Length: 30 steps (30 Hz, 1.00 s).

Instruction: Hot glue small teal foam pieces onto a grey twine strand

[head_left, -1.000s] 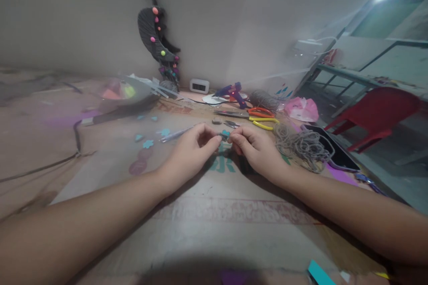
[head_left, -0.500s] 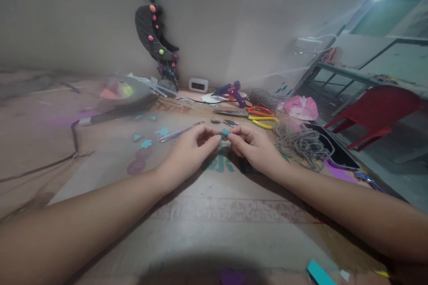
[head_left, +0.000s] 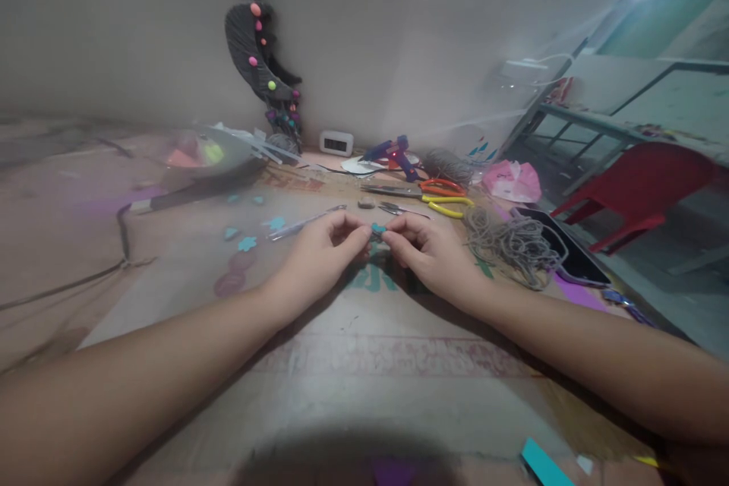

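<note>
Between my fingertips, above the cardboard-like work surface (head_left: 342, 410), is a small teal flower-like piece (head_left: 377, 228) with something dark grey against it. My left hand (head_left: 330, 247) pinches its left side with thumb and forefinger. From the other side, my right hand (head_left: 424, 247) pinches it the same way. Fingers cover most of the piece, so its full shape is hidden. Left of my left hand lie a teal cut-out flower (head_left: 247, 244) and several other small teal pieces. A thin clear stick (head_left: 304, 223) lies just behind that hand.
Behind my hands are orange-handled scissors (head_left: 441, 188), yellow-handled pliers (head_left: 447, 205), a purple glue gun (head_left: 396, 156) and a small white clock (head_left: 336, 143). Grey yarn (head_left: 521, 243) lies beside a dark tablet-like device (head_left: 581, 258) at right. A decorated crescent (head_left: 247, 45) hangs at the wall.
Both hands stay pinched on the small teal piece, which has turned slightly between the fingertips. The whole view has shifted a little.
</note>
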### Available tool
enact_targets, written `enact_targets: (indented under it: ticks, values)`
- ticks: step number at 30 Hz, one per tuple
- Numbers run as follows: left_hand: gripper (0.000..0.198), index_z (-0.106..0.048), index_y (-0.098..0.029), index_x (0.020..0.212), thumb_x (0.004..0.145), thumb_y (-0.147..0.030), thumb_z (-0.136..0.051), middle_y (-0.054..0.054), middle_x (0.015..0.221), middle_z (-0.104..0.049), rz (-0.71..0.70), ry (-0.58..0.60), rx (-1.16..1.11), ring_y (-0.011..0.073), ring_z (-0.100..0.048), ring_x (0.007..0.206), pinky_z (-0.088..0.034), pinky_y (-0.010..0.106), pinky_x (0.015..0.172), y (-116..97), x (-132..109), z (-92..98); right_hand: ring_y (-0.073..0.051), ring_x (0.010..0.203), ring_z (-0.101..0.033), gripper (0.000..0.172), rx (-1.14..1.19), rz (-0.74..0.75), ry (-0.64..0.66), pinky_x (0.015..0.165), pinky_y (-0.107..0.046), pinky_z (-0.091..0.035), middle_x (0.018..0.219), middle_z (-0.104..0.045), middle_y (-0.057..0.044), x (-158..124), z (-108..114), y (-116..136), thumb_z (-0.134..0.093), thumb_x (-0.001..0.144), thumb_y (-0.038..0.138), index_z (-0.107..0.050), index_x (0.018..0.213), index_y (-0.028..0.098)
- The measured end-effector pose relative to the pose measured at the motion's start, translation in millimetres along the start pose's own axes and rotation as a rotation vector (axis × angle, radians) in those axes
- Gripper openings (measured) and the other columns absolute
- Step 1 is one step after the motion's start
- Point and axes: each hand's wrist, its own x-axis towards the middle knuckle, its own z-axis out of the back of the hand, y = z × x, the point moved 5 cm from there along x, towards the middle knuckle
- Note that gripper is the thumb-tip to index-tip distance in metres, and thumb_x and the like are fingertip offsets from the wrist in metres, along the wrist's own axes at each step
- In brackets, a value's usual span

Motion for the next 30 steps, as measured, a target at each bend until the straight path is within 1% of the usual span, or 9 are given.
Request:
enact_targets:
  ticks: [5,8,11,15,17,20,26,28,30]
  values:
    - [0.021,-0.064,-0.016,0.09,0.089,-0.036,-0.058,0.002,0.076,-0.064,0.01,0.043,-0.12,0.0135,-0.061,0.07,-0.051,0.028,0.07,4.0,1.2,-2.7,-0.008,0.049,-0.047,0.017,0.077,-0.035,-0.003,0.047,-0.02,-0.036,0.058,-0.051,0.006,1.3,0.3,-5.5,-0.055,0.092,0.033,-0.058,0.084,0.018]
    - [0.019,-0.066,-0.017,0.094,0.087,-0.034,-0.06,0.002,0.076,-0.064,-0.014,0.053,-0.112,0.0143,-0.061,0.071,-0.051,0.029,0.07,2.9,1.8,-3.1,-0.008,0.048,-0.045,0.018,0.137,-0.06,-0.005,0.045,-0.02,-0.035,0.057,-0.05,0.006,1.3,0.0,-7.8,-0.055,0.093,0.035,-0.057,0.086,0.018]
    - [0.015,-0.066,-0.017,0.088,0.085,-0.031,-0.064,0.002,0.075,-0.065,-0.026,0.053,-0.035,0.0143,-0.06,0.071,-0.049,0.028,0.07,0.2,1.1,-2.3,-0.008,0.049,-0.047,0.018,0.122,-0.06,0.011,0.047,-0.021,-0.036,0.058,-0.05,0.006,1.0,-1.0,-6.8,-0.054,0.093,0.034,-0.057,0.085,0.018]
    - [0.016,-0.064,-0.016,0.082,0.085,-0.032,-0.063,0.001,0.074,-0.064,-0.011,0.015,0.007,0.0135,-0.058,0.07,-0.046,0.027,0.07,-2.0,-0.3,0.4,-0.01,0.056,-0.053,0.018,0.097,-0.047,0.016,0.052,-0.023,-0.042,0.065,-0.056,0.004,1.3,0.1,-8.4,-0.059,0.09,0.034,-0.058,0.095,0.018]
    - [0.015,-0.063,-0.017,0.081,0.085,-0.032,-0.064,0.0,0.073,-0.063,-0.003,-0.01,0.009,0.0133,-0.058,0.069,-0.046,0.027,0.069,-2.1,-0.5,1.6,-0.011,0.061,-0.055,0.016,0.051,-0.025,-0.004,0.056,-0.024,-0.044,0.069,-0.059,0.003,1.9,2.5,-9.8,-0.062,0.087,0.032,-0.059,0.095,0.018]
    - [0.016,-0.062,-0.017,0.08,0.084,-0.032,-0.064,0.0,0.073,-0.063,0.003,-0.038,0.016,0.0136,-0.058,0.069,-0.045,0.027,0.068,-1.8,-0.5,2.9,-0.011,0.063,-0.056,0.009,-0.028,0.016,-0.046,0.059,-0.024,-0.045,0.071,-0.061,0.002,2.1,7.0,-9.3,-0.061,0.087,0.027,-0.06,0.085,0.018]
    - [0.016,-0.063,-0.017,0.081,0.084,-0.033,-0.063,0.001,0.074,-0.064,-0.007,-0.029,0.056,0.0148,-0.059,0.07,-0.045,0.028,0.068,-1.6,0.0,2.9,-0.011,0.056,-0.054,0.018,-0.093,0.047,-0.034,0.058,-0.024,-0.043,0.059,-0.059,0.003,-0.6,9.4,-1.1,-0.053,0.092,0.025,-0.061,0.077,0.019]
    - [0.016,-0.063,-0.018,0.081,0.085,-0.033,-0.063,0.001,0.074,-0.065,-0.013,-0.022,0.076,0.0151,-0.059,0.07,-0.045,0.028,0.068,-0.8,0.1,2.7,-0.012,0.059,-0.056,0.019,-0.147,0.099,-0.049,0.061,-0.025,-0.044,0.061,-0.061,0.003,-1.9,10.7,4.0,-0.053,0.093,0.024,-0.062,0.076,0.019]
    - [0.016,-0.064,-0.018,0.08,0.084,-0.033,-0.063,0.002,0.076,-0.066,-0.035,-0.002,0.114,0.0154,-0.059,0.071,-0.045,0.028,0.068,-0.3,0.0,1.6,-0.013,0.065,-0.06,0.016,-0.201,0.177,-0.071,0.064,-0.026,-0.046,0.069,-0.066,0.001,-3.4,12.0,9.4,-0.054,0.092,0.023,-0.064,0.079,0.02]
